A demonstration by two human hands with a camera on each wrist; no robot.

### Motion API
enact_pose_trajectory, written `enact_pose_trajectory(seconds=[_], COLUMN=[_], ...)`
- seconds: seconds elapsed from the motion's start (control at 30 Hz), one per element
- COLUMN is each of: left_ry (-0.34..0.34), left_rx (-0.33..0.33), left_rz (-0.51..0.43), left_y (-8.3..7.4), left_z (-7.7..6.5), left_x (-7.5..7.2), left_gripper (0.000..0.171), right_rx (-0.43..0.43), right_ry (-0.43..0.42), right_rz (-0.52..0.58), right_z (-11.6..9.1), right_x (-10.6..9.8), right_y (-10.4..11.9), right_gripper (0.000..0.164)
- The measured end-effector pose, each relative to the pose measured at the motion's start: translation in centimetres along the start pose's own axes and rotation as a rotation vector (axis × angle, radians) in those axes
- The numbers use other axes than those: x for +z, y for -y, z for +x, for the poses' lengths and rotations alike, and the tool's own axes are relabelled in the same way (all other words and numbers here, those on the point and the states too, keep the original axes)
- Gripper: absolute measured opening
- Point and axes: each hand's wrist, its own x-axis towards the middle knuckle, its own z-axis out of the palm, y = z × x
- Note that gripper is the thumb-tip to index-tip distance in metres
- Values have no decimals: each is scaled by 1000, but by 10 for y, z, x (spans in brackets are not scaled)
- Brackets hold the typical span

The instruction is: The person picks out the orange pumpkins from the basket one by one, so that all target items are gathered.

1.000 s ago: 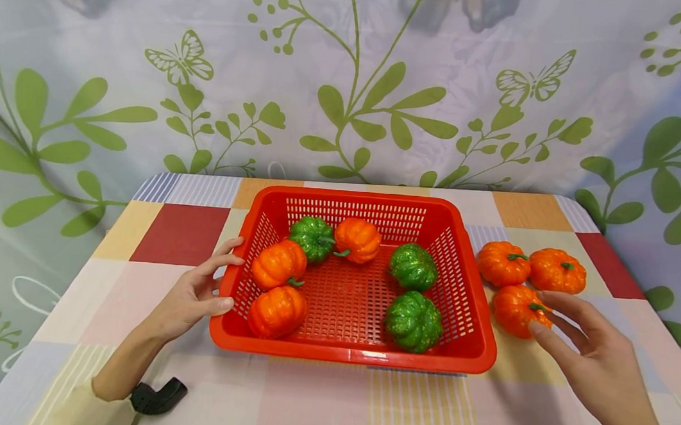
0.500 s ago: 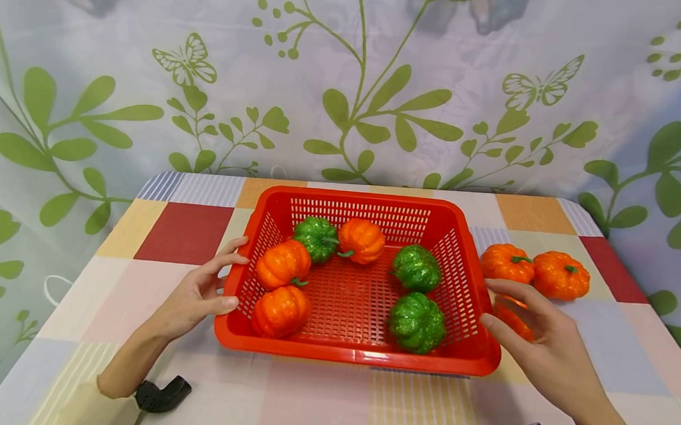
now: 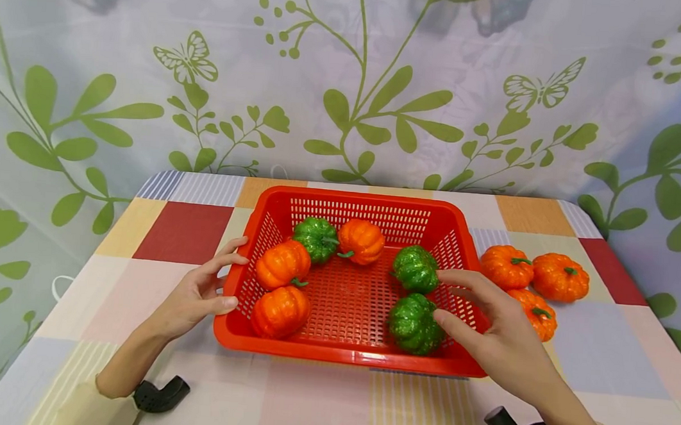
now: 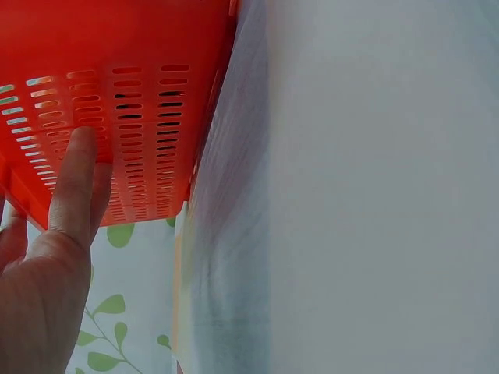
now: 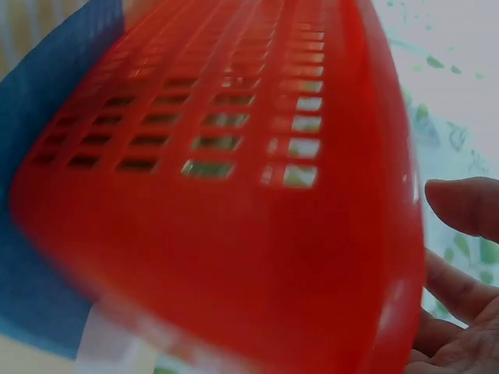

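Right hand [image 3: 502, 327] over the right side of the red basket [image 3: 344, 354].
Its thumb and fingers stand apart, beside two green pumpkins [image 3: 415, 323] inside the red basket (whether they touch, I cannot tell). The left hand [image 3: 188, 294] grips the left rim. Best, I think: hold this rim steady, and close evenly around one pumpkin's sides.

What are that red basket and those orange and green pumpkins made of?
The red basket looks like glossy moulded plastic: shiny rim, evenly slotted walls. The orange pumpkins and green pumpkins look artificial, perhaps painted foam or plastic, given their vivid, lacquer-like shine; the core is hidden.
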Motion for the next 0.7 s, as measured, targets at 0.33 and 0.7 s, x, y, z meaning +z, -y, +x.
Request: enact_pose_trajectory(seconds=[0.33,0.7], left_ry=[-4,6], left_rx=[0,18], left_rz=[-1,-36], left_y=[1,2], left_z=[1,0], left_x=[0,-1], left_gripper=[49,48], right_rx=[-131,-114], right_ry=[99,197], right_rz=[108,67], right_z=[10,25], right_x=[31,53], right_y=[26,45], right_gripper=[52,43])
